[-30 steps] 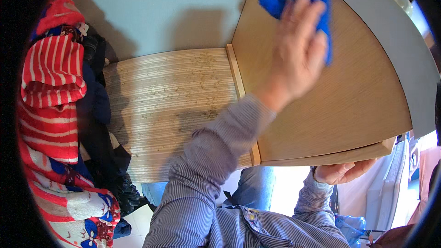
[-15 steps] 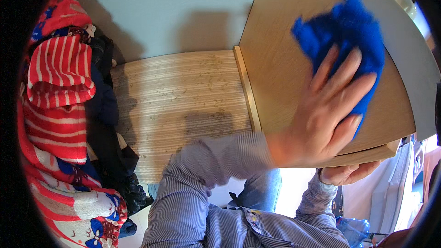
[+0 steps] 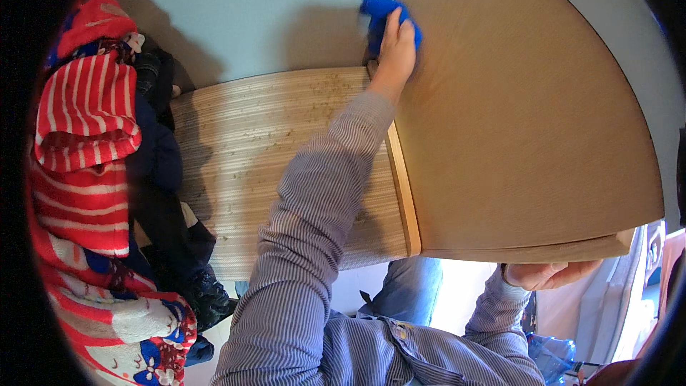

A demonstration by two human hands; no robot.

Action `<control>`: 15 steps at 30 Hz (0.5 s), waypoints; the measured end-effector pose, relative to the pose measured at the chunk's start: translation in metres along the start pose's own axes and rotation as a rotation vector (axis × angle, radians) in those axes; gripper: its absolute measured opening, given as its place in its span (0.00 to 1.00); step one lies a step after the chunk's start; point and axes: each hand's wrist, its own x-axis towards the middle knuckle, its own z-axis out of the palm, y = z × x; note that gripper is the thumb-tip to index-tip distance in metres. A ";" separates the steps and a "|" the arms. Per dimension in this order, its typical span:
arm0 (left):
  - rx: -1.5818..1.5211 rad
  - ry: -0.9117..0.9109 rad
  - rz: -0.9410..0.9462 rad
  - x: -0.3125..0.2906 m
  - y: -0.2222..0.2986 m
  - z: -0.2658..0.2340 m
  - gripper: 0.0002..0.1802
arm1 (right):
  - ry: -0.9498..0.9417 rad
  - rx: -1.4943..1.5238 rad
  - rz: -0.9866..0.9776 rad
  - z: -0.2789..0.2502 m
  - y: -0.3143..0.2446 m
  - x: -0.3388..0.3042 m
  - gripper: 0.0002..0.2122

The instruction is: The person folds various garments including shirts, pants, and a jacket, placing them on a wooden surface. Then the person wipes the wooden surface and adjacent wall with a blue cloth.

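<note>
A blue cloth [image 3: 391,21] is bunched under my left hand [image 3: 398,46], whose fingers are closed over it. Together they press into the far corner, where the light wooden panel [image 3: 529,121] meets the pale wall. My left arm stretches across a wood-grained board [image 3: 286,143] scattered with small dark crumbs or dirt. At the panel's near edge, my right hand [image 3: 552,274] is curled from below against the wood, with part of it hidden underneath.
Red-and-white striped fleece clothes [image 3: 86,121] and dark garments [image 3: 161,143] hang or lie piled along the left. A narrow wooden strip [image 3: 402,186] runs between board and panel. A clear blue plastic container [image 3: 552,356] stands at the lower right.
My left hand has swept the blue cloth from the panel's right part over to its far left corner. The right hand stays at the near edge. The view has shifted slightly.
</note>
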 end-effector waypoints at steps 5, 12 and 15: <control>-0.224 -0.065 -0.305 -0.055 -0.018 -0.010 0.28 | -0.092 0.078 0.018 0.000 0.001 0.001 0.28; 0.012 -0.088 -0.170 -0.165 0.007 0.003 0.27 | -0.196 0.005 -0.206 0.012 0.000 0.023 0.22; 0.138 -0.158 -0.205 -0.220 0.021 0.007 0.29 | -0.232 0.011 -0.195 0.012 -0.005 0.026 0.21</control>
